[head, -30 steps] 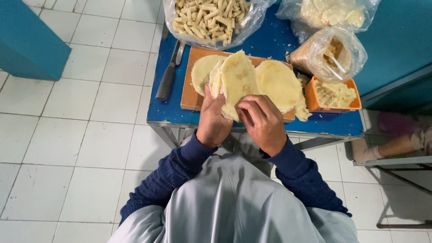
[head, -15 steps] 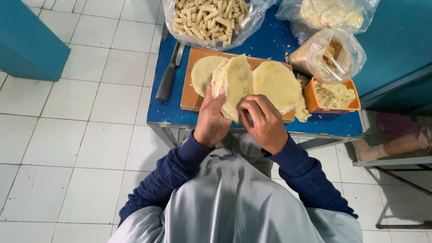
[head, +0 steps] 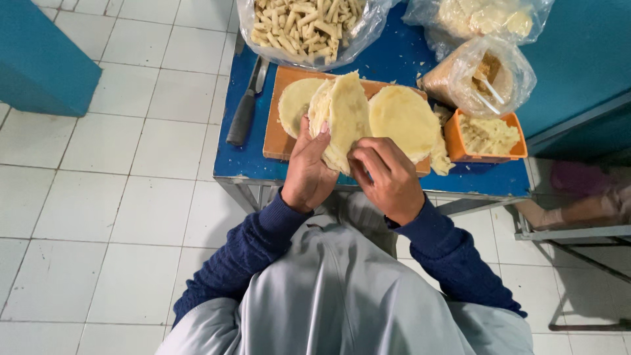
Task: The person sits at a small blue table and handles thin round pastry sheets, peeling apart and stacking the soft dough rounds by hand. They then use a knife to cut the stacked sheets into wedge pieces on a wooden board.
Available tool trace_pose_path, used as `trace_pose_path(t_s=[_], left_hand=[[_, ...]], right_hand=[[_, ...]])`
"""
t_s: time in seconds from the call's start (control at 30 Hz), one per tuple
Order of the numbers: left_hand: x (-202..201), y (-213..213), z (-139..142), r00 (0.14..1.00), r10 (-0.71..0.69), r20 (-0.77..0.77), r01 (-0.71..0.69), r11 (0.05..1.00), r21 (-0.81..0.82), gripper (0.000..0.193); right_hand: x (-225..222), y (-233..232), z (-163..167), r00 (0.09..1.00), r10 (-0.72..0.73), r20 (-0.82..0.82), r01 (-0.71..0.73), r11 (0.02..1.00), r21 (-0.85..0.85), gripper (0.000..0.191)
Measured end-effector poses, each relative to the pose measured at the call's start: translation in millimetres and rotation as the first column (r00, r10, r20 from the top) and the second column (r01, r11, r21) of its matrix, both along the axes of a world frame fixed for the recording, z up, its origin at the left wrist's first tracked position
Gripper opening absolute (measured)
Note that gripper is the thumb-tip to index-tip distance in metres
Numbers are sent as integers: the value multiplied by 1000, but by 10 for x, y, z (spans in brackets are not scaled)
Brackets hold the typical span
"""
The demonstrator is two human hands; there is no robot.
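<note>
Both hands hold a stack of thin pale yellow round dough sheets [head: 344, 117] upright over the near edge of an orange cutting board [head: 275, 131]. My left hand [head: 309, 171] grips the stack from the left, fingers behind it. My right hand [head: 384, 176] pinches its lower right edge. One round sheet [head: 294, 103] lies flat on the board at the left and another [head: 402, 118] at the right.
The board rests on a small blue table [head: 236, 164] over white floor tiles. A black-handled knife [head: 244, 112] lies left of the board. Behind are a bag of rolled sticks [head: 305, 26], two more clear bags [head: 483, 72], and an orange tub of filling [head: 486, 135].
Both hands keep hold of the dough stack in nearly the same place; the right fingers have shifted slightly along its lower edge.
</note>
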State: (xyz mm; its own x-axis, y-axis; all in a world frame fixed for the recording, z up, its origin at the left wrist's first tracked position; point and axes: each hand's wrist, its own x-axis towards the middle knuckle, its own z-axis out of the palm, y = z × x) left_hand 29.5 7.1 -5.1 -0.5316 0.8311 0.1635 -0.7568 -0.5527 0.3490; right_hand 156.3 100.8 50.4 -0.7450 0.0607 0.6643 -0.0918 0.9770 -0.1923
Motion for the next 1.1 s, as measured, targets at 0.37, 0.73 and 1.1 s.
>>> trace_pose_path(t_s=[0.37, 0.73, 1.1], left_hand=[[21, -40, 4, 998, -39, -44, 38, 999, -12, 49], [30, -63, 18, 992, -62, -113, 60, 998, -22, 67], [43, -19, -56, 972, -22, -235, 26, 1000, 10, 83]], right_hand=[[-14, 118, -31, 999, 2, 42, 16, 903, -429, 13], [16, 63, -44, 1000, -2, -7, 0, 981, -193, 20], [-23, 70, -174, 996, -74, -51, 54, 945, -323, 16]])
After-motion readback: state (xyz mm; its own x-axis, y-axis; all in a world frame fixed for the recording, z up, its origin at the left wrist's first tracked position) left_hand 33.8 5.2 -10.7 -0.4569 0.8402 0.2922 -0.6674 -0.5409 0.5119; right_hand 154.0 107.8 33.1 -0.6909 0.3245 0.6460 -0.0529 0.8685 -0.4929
